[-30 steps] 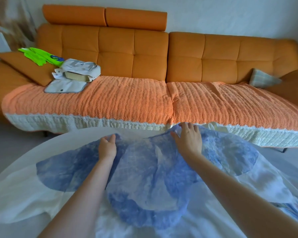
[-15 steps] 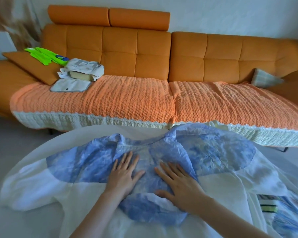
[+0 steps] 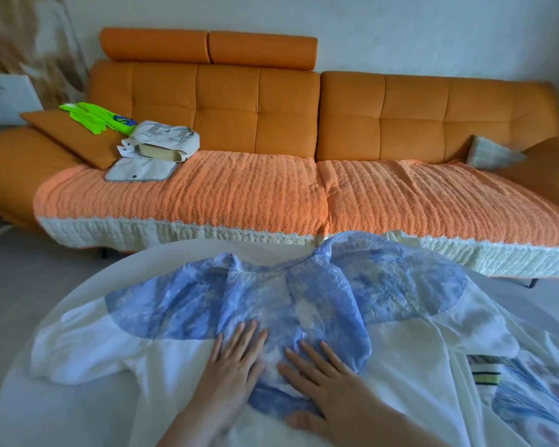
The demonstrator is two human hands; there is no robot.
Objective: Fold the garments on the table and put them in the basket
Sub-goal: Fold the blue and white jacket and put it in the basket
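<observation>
A white garment with a blue tie-dye upper part (image 3: 384, 285) lies spread over the round white table (image 3: 62, 414). Its two sleeves are folded in across the middle. My left hand (image 3: 233, 366) lies flat on the fabric, fingers apart. My right hand (image 3: 323, 379) presses flat just beside it, on the lower end of the blue folded part. Neither hand grips anything. More garments, one striped and one with a blue print (image 3: 517, 391), lie at the table's right edge. No basket is in view.
An orange sofa (image 3: 271, 108) with an orange knitted cover stands just behind the table. On its left seat lie a beige bag (image 3: 162, 143), a grey pad (image 3: 139, 171) and a bright green item (image 3: 97, 119). Grey floor (image 3: 29, 285) lies to the left.
My hands slid from the garment's far collar edge down toward me over the folded sleeves, and now lie flat near its lower middle. The view shifted slightly left.
</observation>
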